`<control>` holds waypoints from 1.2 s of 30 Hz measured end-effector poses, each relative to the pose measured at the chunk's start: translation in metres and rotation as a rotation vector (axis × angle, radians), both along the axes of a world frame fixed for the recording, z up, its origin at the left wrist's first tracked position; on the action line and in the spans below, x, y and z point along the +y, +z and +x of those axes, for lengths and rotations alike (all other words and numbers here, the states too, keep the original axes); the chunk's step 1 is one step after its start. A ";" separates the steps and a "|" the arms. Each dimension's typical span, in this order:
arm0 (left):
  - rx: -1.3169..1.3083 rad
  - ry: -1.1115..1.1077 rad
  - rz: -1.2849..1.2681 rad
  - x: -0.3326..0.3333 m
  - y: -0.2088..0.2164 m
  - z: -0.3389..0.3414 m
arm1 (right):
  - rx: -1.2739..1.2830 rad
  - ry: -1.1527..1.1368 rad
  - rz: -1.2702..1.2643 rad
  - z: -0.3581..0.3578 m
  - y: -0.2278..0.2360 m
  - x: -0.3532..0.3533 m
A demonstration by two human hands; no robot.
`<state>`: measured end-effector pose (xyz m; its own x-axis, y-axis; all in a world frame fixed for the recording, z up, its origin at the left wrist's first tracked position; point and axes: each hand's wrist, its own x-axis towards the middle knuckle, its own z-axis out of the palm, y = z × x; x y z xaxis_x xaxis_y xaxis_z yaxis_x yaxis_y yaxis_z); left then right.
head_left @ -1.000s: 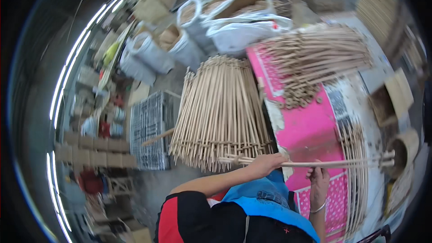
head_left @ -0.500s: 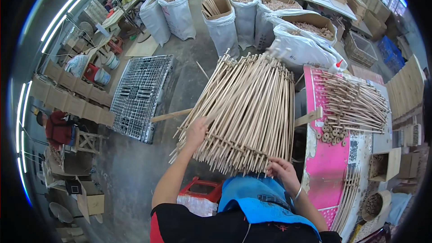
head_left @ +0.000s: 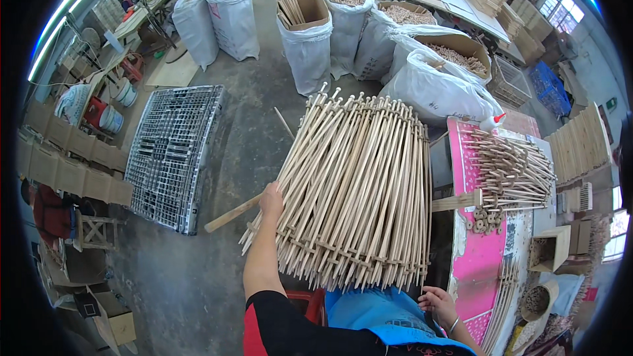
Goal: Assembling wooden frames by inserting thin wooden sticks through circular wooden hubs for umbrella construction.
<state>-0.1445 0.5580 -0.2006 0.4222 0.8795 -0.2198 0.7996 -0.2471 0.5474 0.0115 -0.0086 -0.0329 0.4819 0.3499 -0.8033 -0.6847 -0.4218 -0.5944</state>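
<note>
Blue cloth makes the apron [head_left: 369, 308] at the person's front, closest to us. Just beside it is the right hand [head_left: 438, 302], near the bottom right corner of the big pile of sticks [head_left: 356, 188]. Its fingers are bent, but I can't tell if they pinch a stick end or nothing. The left hand [head_left: 271, 203] is at the left edge of the big pile. Its fingers curl against the sticks there, and I can't tell if they grip any.

The big pile sits right in front of the person. Its wooden sticks lie side by side, and many have little round bits near their ends. A wooden bar [head_left: 232, 213] pokes out on the left.

To the right is the pink counter [head_left: 476, 260]. Thin sticks [head_left: 504, 293] lie along it in a row. Farther up are loose wooden rings [head_left: 486, 221] and a smaller, messier pile [head_left: 513, 170]. The big pile looks like the done part, since it is so full and neat. The thin sticks and loose rings look like they are left to do, so I think lots is done. I can't count what is left.

Farthest away stand white bags [head_left: 306, 56].
</note>
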 end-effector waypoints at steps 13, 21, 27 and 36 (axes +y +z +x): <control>0.088 0.094 -0.171 0.011 -0.045 -0.005 | 0.003 0.054 -0.080 0.012 0.007 0.029; 0.048 0.066 -0.135 0.007 -0.032 -0.004 | 0.031 0.064 -0.055 0.011 -0.002 0.027; 0.118 -0.051 0.109 -0.001 -0.021 -0.014 | 0.006 0.088 -0.075 0.005 -0.006 0.016; -0.515 -0.420 0.025 -0.141 0.053 0.099 | -0.054 -0.124 0.092 -0.027 -0.036 -0.080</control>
<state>-0.0457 0.4167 -0.1471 0.7759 0.6193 0.1201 0.2702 -0.4983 0.8238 -0.0158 -0.0884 -0.0691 0.5672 0.3557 -0.7428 -0.6944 -0.2783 -0.6636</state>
